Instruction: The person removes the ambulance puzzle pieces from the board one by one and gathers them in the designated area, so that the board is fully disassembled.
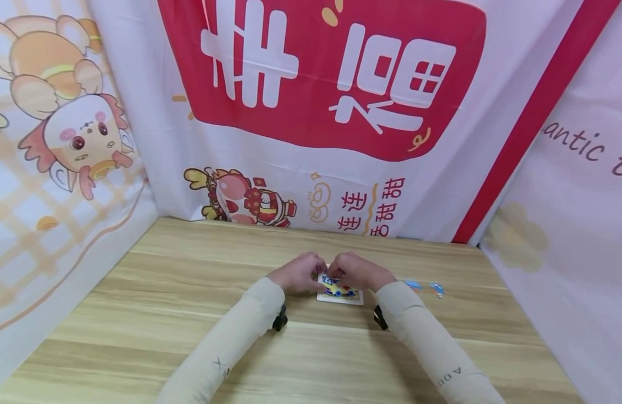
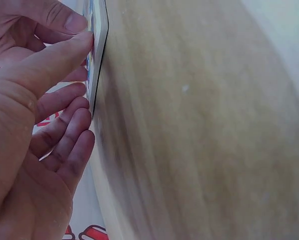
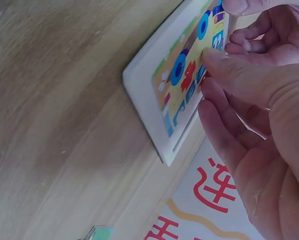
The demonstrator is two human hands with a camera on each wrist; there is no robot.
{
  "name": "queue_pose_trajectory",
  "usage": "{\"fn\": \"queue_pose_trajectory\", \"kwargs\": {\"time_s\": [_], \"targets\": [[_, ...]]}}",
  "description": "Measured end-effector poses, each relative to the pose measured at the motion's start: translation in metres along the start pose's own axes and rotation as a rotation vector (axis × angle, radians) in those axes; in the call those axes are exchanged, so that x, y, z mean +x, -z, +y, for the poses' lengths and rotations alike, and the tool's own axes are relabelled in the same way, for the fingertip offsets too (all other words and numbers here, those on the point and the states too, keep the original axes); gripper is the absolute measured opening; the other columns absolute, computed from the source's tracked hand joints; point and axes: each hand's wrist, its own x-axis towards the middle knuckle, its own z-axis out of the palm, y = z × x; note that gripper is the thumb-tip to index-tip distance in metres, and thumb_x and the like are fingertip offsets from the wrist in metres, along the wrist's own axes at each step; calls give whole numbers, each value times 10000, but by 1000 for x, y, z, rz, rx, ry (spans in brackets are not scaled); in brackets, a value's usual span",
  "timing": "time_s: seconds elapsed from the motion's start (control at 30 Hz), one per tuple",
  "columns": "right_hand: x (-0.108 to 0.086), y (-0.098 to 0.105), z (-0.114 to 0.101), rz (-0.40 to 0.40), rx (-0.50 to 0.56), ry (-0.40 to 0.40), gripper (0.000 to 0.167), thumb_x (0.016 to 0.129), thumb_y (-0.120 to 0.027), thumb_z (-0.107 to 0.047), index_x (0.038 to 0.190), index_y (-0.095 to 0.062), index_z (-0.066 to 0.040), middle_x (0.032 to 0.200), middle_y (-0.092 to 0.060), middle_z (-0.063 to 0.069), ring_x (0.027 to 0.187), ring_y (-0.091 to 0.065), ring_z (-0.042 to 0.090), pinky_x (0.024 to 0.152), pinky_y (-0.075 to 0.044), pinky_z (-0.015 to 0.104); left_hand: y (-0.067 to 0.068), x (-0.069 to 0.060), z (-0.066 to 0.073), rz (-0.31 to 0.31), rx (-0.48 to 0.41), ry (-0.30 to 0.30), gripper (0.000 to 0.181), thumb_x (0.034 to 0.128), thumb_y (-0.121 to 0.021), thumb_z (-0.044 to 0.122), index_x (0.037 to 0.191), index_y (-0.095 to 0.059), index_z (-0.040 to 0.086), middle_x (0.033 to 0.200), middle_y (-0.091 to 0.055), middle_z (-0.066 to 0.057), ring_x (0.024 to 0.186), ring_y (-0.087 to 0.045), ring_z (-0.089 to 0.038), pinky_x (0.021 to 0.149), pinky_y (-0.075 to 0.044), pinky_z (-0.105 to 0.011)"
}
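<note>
A small flat puzzle board point(image 1: 340, 300) lies on the wooden table. It has a white rim and a picture of a yellow vehicle with blue wheels point(image 3: 178, 70). My left hand point(image 1: 302, 273) holds its left side, thumb on the picture and bent fingers along the far edge in the left wrist view. From the right, my right hand point(image 1: 358, 271) grips the far part of the board, thumb on the face and curled fingertips close behind. Whether a loose piece sits under the right fingertips is hidden. Both hands nearly meet.
Two small blue puzzle pieces, one point(image 1: 413, 284) beside the right sleeve and another point(image 1: 437, 289) farther right, lie on the table point(image 1: 190, 336). Printed cloth hangs point(image 1: 311, 129) along the back and both sides.
</note>
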Motion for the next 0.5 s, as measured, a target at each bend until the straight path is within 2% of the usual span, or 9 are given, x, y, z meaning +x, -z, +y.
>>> {"fn": "queue_pose_trajectory", "kwargs": {"time_s": [0.3, 0.5], "targets": [[0, -2, 4, 31, 42, 20, 123, 935, -756, 29, 976, -811, -72, 955, -771, 75, 822, -624, 126, 769, -571, 288, -1, 2, -3, 32, -23, -3, 429, 854, -897, 227, 1193, -721, 33, 1151, -700, -82, 1060, -637, -198, 1007, -555, -389], [0, -6, 6, 43, 55, -17, 109, 930, -765, 24, 995, -783, -61, 962, -765, 62, 855, -646, 153, 795, -583, 321, -2, 1, 0, 28, -34, -1, 416, 849, -898, 200, 1174, -719, 11, 1136, -701, -102, 1047, -633, -217, 994, -557, -417]]}}
